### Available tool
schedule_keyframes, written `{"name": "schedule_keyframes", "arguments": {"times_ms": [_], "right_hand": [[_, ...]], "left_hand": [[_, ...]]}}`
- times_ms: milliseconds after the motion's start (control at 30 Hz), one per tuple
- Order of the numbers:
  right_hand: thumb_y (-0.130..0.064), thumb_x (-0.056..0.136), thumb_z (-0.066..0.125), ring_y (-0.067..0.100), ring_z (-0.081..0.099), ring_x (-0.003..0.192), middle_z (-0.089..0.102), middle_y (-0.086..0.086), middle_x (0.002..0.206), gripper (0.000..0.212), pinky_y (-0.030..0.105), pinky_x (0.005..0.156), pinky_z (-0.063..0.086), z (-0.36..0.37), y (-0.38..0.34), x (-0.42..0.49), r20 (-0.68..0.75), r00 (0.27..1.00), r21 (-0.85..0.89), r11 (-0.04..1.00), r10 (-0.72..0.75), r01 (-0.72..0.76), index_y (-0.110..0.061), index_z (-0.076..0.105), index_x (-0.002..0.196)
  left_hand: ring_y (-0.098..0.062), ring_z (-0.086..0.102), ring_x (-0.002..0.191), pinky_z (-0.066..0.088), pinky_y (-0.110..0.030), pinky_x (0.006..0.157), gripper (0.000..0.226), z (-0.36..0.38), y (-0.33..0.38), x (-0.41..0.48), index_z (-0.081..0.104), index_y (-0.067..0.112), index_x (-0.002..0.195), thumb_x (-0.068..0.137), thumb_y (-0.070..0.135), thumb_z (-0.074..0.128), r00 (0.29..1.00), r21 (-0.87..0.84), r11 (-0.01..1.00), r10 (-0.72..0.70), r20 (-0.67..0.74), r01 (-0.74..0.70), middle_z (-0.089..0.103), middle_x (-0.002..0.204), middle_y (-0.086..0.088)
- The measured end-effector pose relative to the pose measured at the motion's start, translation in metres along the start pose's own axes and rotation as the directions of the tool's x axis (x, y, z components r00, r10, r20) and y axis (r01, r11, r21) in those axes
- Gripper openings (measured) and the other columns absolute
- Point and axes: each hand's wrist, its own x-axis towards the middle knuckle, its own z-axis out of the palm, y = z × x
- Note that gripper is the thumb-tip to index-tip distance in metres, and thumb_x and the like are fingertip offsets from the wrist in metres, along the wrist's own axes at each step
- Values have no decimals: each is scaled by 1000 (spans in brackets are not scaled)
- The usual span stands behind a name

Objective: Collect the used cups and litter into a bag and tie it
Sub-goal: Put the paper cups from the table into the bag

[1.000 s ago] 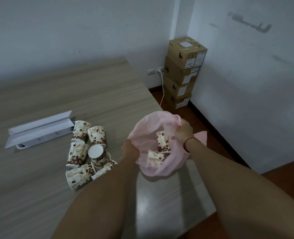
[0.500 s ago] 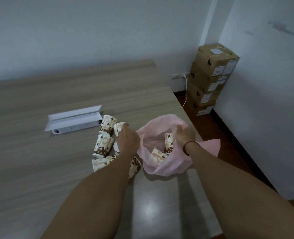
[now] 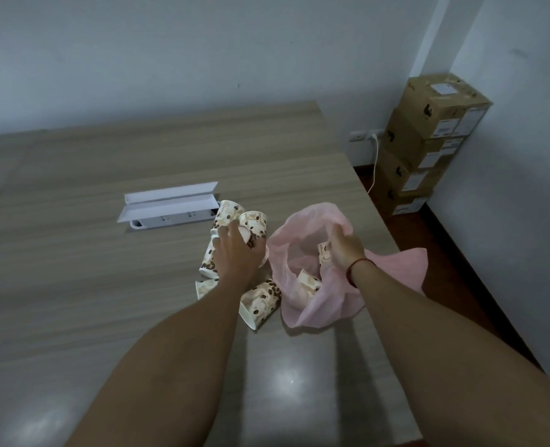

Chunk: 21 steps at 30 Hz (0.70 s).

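We've got the left hand (image 3: 238,256) down on the cups (image 3: 254,224) heaped on the bench (image 3: 73,285), grip curled around one. Right hand (image 3: 344,250) pinches the pink bag (image 3: 299,298) rim, two cups inside.

Cups (image 3: 210,266) half-hidden beneath left hand (image 3: 236,253); carton labels (image 3: 444,128) too small

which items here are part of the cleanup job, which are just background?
Job:
- paper cups on the table, left hand reaching onto them
- pink bag, mouth held open by right hand
- cups in the bag

Background:
- white socket box
- cardboard boxes
- wall outlet and cable
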Motion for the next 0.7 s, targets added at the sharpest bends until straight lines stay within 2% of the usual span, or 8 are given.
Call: {"name": "schedule_keyframes", "arguments": {"times_ms": [67, 133, 267, 367, 433, 500, 600, 700], "right_hand": [[-35, 100, 30, 21, 49, 90, 52, 11, 99, 42, 27, 65, 41, -8, -7, 3, 4, 1000, 47, 999, 2, -3, -4, 58, 108], [-23, 101, 29, 29, 56, 97, 54, 18, 101, 32, 32, 74, 44, -11, -17, 3, -32, 999, 39, 999, -25, 26, -5, 56, 94], [-28, 104, 24, 35, 57, 117, 58, 24, 124, 49, 37, 93, 42, -17, -24, -5, -102, 995, 34, 999, 1, 2, 6, 52, 126], [-35, 103, 23, 25, 58, 97, 58, 16, 104, 54, 33, 79, 44, -27, -19, -7, -99, 995, 25, 1000, -4, 6, 4, 53, 126], [-36, 103, 23, 22, 53, 88, 54, 14, 96, 54, 29, 67, 41, -32, -16, -8, -91, 996, 27, 1000, -13, 15, 4, 54, 124], [-37, 102, 23, 24, 55, 88, 56, 15, 96, 56, 29, 63, 42, -36, -14, -10, -99, 995, 20, 999, -31, 33, 3, 55, 123], [-38, 102, 25, 33, 61, 106, 63, 22, 110, 57, 36, 84, 46, -40, -8, -11, -116, 991, 12, 998, -59, 61, 5, 56, 121], [-37, 99, 35, 34, 62, 100, 61, 21, 96, 51, 31, 75, 41, -39, -1, -18, -120, 984, 6, 991, -134, 136, 6, 60, 111]], "left_hand": [[-35, 49, 119, 44, -44, 94, 62, -7, 10, 0, 43, 8, 135, 82, 33, 64, 997, -119, 991, 61, -44, -66, 51, 129, -16], [-28, 50, 118, 42, -39, 95, 58, -7, 22, -6, 44, 8, 134, 84, 31, 63, 992, -244, 962, 124, -23, -126, 52, 129, -13], [-23, 56, 108, 46, -37, 93, 45, 12, 45, -26, 50, 8, 126, 89, 33, 59, 984, -429, 903, 76, 159, 0, 59, 116, -7], [-17, 62, 96, 52, -36, 88, 49, 31, 57, -38, 56, 7, 116, 87, 46, 59, 940, -471, 863, -12, 341, 182, 62, 105, -3], [-18, 70, 81, 56, -42, 87, 48, 39, 64, -46, 63, 6, 103, 90, 52, 53, 873, -501, 830, 34, 486, 247, 68, 81, -3], [-28, 69, 82, 49, -43, 95, 47, 46, 67, -50, 67, 9, 102, 98, 48, 41, 829, -484, 855, 126, 545, 188, 64, 68, -1], [-16, 50, 52, 44, -26, 64, 46, 45, 58, -48, 55, 11, 58, 100, 28, 45, 914, -438, 897, 127, 385, 60, 52, 54, -3], [-18, 49, 56, 41, -28, 61, 32, 34, 33, -44, 56, 6, 60, 91, 11, 54, 987, -292, 956, 59, 150, -13, 54, 60, -5]]}}
